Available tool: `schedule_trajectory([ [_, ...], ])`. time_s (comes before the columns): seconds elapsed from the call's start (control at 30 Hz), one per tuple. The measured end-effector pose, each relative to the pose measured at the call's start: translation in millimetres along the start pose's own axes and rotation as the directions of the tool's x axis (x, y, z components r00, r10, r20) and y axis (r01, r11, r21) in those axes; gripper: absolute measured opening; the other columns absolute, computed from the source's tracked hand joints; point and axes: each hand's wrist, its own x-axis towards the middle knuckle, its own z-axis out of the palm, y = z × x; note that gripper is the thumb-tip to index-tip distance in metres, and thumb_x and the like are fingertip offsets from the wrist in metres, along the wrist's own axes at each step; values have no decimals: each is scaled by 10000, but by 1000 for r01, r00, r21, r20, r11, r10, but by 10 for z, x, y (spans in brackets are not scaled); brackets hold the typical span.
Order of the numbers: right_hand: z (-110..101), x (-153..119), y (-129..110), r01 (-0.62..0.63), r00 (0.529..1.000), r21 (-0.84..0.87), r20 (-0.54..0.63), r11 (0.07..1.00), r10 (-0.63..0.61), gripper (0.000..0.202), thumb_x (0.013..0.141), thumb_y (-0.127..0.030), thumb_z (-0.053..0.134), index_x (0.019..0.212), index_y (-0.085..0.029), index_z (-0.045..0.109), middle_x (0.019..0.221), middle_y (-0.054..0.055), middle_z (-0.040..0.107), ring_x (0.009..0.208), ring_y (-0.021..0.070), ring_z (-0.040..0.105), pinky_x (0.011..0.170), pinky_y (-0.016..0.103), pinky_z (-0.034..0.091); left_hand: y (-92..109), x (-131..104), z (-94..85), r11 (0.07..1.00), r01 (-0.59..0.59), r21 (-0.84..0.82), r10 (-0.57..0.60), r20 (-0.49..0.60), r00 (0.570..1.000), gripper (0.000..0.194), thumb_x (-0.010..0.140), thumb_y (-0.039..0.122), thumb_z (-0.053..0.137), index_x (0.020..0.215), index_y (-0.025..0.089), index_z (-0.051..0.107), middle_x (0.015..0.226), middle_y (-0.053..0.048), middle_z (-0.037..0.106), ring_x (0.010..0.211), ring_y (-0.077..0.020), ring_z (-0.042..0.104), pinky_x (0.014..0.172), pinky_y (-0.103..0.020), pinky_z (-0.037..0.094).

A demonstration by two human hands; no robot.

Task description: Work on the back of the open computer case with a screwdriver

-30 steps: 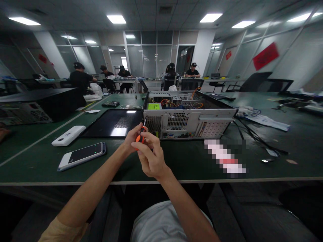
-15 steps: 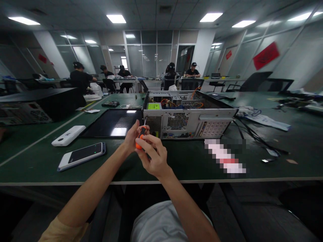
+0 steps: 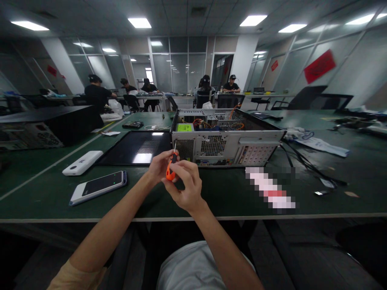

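An orange and black screwdriver [image 3: 171, 171] points away from me, its thin shaft reaching the left rear edge of an open computer case [image 3: 217, 147]. Fingers of my left hand [image 3: 159, 164] are closed round the front of its handle. The thumb and fingers of my right hand [image 3: 186, 184] grip the back of the handle. The case lies on its side with its rear panel towards me. Inside it a green label [image 3: 185, 127] and coloured cables show. Whether the tip sits in a screw is too small to tell.
Left of the case lies a black side panel [image 3: 133, 148], with a white power bank [image 3: 82, 162] and a white device [image 3: 98, 187] nearer me. A second computer case [image 3: 45, 127] stands far left. Black cables [image 3: 298, 161] lie right. Several people sit at the back tables.
The screwdriver handle has turned and tilted slightly. My left thumb has come down onto the front of the handle, and my right fingers have shifted a little to the right.
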Motion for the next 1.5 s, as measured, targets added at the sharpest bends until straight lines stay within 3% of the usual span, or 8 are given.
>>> schedule_trajectory([
  [0.1,14,-15,8,0,1000,28,-19,1000,0,321,933,-261,723,1228,-220,602,1141,85,636,963,161,707,581,192,629,21,-11,48,1000,6,3,-6,10,1000,123,826,245,653,760,141,654,612,-3,647,445,-116,591,425,-202,485],
  [0.23,-6,-23,0,21,1000,-65,-7,998,-22,233,969,-250,663,1200,-233,671,1191,95,609,981,177,722,712,258,668,25,-35,103,1000,-16,-24,17,22,1000,112,792,244,665,780,133,661,634,-3,636,490,-106,601,487,-199,508],
  [0.57,-42,-21,-11,59,997,5,58,998,-59,403,978,-118,527,1365,-205,599,1358,120,628,1194,211,682,952,328,630,8,-18,48,999,-10,-30,11,52,999,117,724,248,675,767,144,646,623,0,627,492,-109,576,483,-202,471],
  [0.77,-57,-54,-5,-9,993,-7,114,1000,10,354,976,-189,561,1314,-240,654,1347,120,554,1133,216,681,908,353,650,18,-30,25,1000,-19,-16,20,55,998,140,709,220,648,822,140,671,681,-20,679,528,-124,605,523,-219,500],
  [1.0,2,-10,21,28,999,-2,-23,1000,-28,456,954,-278,699,1379,-232,539,1166,92,708,1082,196,722,829,286,660,12,-6,16,1000,-16,-17,17,51,999,133,683,227,638,790,148,643,675,-24,667,538,-125,612,503,-210,506],
  [1.2,-18,-30,6,29,999,-87,45,996,-25,261,982,-239,620,1237,-239,679,1293,111,668,1093,199,728,785,268,656,26,-34,39,1000,-8,-26,9,31,999,160,693,212,635,835,144,665,678,-11,673,528,-125,621,506,-218,512],
  [1.37,-46,7,-23,48,990,-12,135,999,-46,411,1020,-162,480,1424,-213,533,1358,111,674,1236,187,680,983,310,620,19,-21,36,999,-33,-9,33,-11,999,177,651,236,659,787,126,688,621,-25,653,503,-124,597,474,-210,484],
  [1.5,-70,39,-49,22,985,50,172,999,-30,401,1016,-135,442,1406,-180,519,1377,138,659,1317,199,627,1073,367,575,11,-10,15,999,-30,-14,30,-32,999,168,678,242,664,799,128,688,628,-20,646,520,-124,607,489,-204,482],
])
